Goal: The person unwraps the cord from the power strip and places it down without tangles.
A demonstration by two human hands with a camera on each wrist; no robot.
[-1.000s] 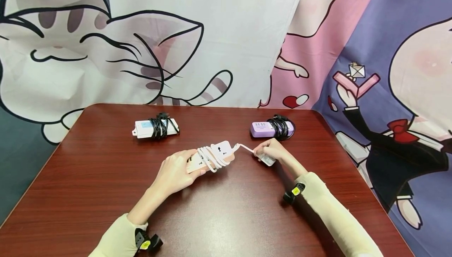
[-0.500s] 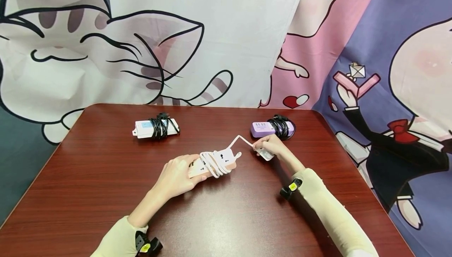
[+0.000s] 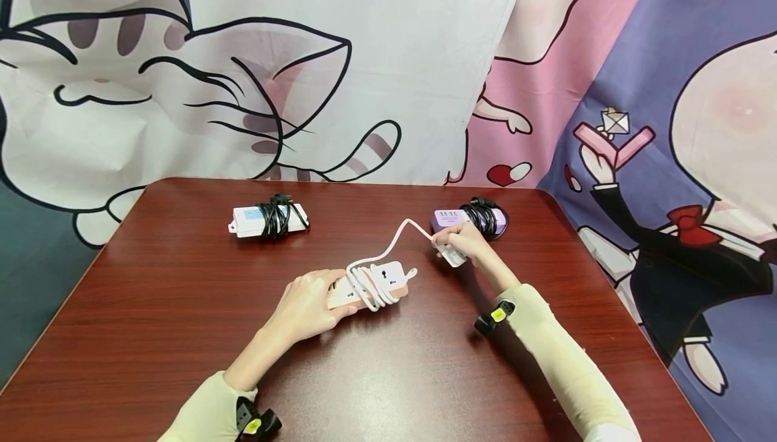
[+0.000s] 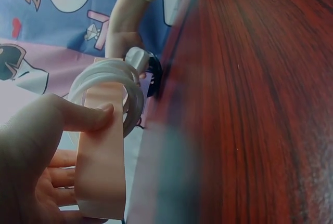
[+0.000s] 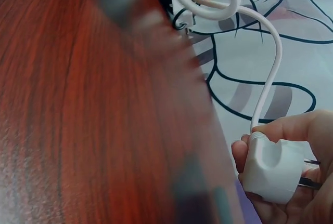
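Over the middle of the table, the left hand grips the left end of the peach-and-white power strip; a weak grip could let it twist if the cord tugs. Just beyond the right hand lies the purple power strip, easily bumped by reaching farther. The white cord arcs between the hands, its remaining coils liable to slump if pulled unevenly. The right hand pinches the plug, whose exposed prongs might snag a loop.

No legible text, blue label on white power strip — too small
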